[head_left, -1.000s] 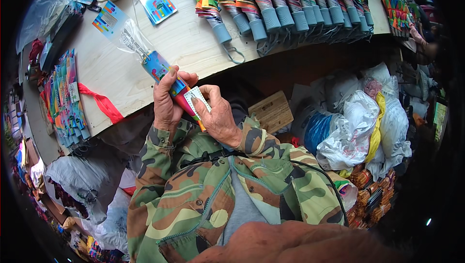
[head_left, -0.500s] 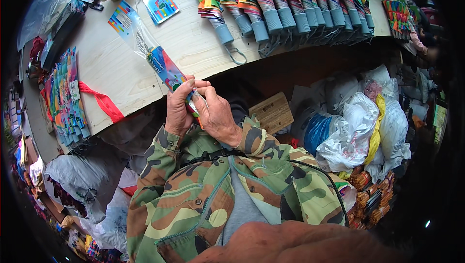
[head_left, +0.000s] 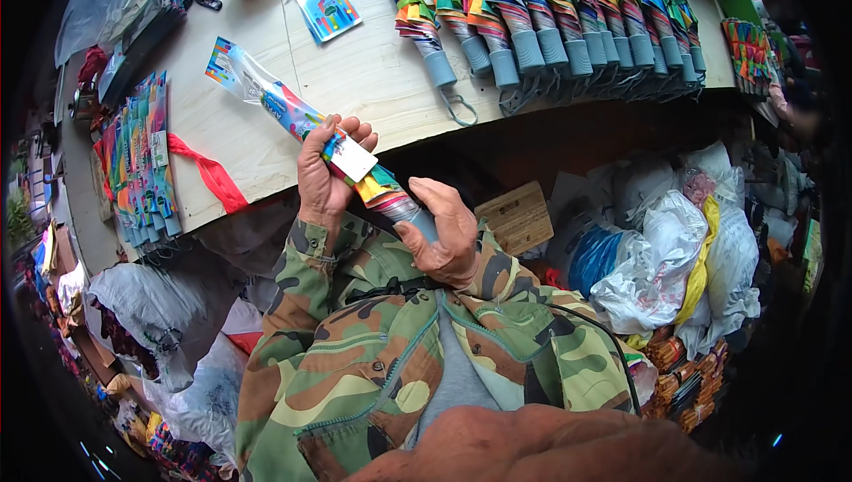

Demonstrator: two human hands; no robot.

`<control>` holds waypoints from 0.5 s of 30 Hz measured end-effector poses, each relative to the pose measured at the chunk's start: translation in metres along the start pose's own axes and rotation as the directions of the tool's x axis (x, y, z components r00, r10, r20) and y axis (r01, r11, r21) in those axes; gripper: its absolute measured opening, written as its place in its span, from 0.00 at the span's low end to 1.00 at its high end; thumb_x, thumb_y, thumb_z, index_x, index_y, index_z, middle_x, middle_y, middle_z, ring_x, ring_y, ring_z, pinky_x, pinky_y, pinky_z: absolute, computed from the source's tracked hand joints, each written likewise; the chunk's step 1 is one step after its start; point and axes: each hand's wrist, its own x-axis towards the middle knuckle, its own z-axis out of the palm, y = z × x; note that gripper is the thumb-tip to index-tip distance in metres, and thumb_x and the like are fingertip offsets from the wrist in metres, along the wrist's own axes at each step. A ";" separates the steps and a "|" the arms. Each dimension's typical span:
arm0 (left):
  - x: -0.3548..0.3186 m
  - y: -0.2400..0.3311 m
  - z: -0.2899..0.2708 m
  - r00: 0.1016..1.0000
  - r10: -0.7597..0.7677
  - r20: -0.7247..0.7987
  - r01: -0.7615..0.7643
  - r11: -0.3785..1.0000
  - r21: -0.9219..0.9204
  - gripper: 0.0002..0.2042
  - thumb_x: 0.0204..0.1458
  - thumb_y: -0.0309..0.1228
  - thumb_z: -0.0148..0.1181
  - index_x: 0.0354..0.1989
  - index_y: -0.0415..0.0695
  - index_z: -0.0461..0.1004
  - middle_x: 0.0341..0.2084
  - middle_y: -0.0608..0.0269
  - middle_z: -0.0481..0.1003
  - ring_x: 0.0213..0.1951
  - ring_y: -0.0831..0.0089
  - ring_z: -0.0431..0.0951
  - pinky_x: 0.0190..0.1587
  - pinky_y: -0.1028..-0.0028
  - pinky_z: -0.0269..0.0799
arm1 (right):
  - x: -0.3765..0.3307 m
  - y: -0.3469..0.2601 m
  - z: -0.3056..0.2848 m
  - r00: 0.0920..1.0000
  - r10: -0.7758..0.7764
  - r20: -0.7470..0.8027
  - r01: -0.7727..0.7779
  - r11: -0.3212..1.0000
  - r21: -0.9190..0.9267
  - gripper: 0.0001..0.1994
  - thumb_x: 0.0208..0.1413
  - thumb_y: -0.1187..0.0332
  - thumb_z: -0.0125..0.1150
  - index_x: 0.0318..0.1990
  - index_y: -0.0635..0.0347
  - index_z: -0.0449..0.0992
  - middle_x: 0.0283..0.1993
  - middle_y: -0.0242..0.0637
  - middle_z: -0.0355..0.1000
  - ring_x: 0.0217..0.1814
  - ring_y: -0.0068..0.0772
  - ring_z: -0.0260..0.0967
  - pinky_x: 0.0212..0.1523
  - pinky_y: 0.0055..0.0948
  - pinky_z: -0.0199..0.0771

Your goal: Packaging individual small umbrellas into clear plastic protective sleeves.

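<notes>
Where the folded umbrella (head_left: 382,191) is: while its far part reaches over the tabletop (head_left: 209,114), its gray-blue handle (head_left: 424,226) points back toward your jacket (head_left: 373,349).
Left hand (head_left: 327,167): you have the thumb and curled fingers around the umbrella's middle, beside the white tag (head_left: 353,160).
Right hand (head_left: 444,235): your thumb and fingers are spread to either side of the handle, its end toward your palm.
Printed clear sleeve (head_left: 284,109): it covers the far part, with its loose end extending beyond; rainbow fabric and handle seem uncovered, though your left hand hides the sleeve's lower edge.
Other umbrellas: a bundle (head_left: 138,162) at your left looks sleeved already; the row (head_left: 524,29) ahead shows bare fabric, so judge those as remaining.
Change from half a second ago: your right hand has left the tag area for the handle, exposing yellow fabric and the tag's face.
</notes>
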 end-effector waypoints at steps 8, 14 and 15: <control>-0.050 -0.069 0.028 0.994 -0.104 0.040 0.094 0.973 0.210 0.09 0.68 0.32 0.64 0.47 0.38 0.80 0.39 0.64 0.82 0.43 0.74 0.82 0.52 0.72 0.78 | 0.041 0.028 0.040 0.974 -0.124 -0.189 0.122 0.992 -0.025 0.31 0.69 0.48 0.68 0.63 0.70 0.74 0.61 0.56 0.76 0.64 0.64 0.76 0.65 0.54 0.77; -0.060 -0.011 0.029 0.993 -0.036 0.116 -0.021 0.889 0.457 0.09 0.66 0.29 0.60 0.42 0.35 0.81 0.34 0.62 0.82 0.37 0.76 0.82 0.46 0.73 0.79 | 0.053 0.022 0.060 0.960 -0.231 -0.156 0.241 0.969 0.047 0.33 0.67 0.47 0.70 0.65 0.68 0.73 0.60 0.55 0.76 0.63 0.63 0.76 0.64 0.54 0.77; -0.067 0.010 0.026 0.997 -0.068 -0.021 0.070 0.874 0.481 0.09 0.64 0.30 0.62 0.39 0.36 0.82 0.33 0.60 0.83 0.36 0.72 0.83 0.44 0.70 0.80 | 0.050 0.022 0.063 0.973 -0.218 -0.070 0.225 0.969 0.102 0.32 0.67 0.48 0.70 0.64 0.68 0.73 0.60 0.55 0.77 0.62 0.62 0.77 0.63 0.53 0.77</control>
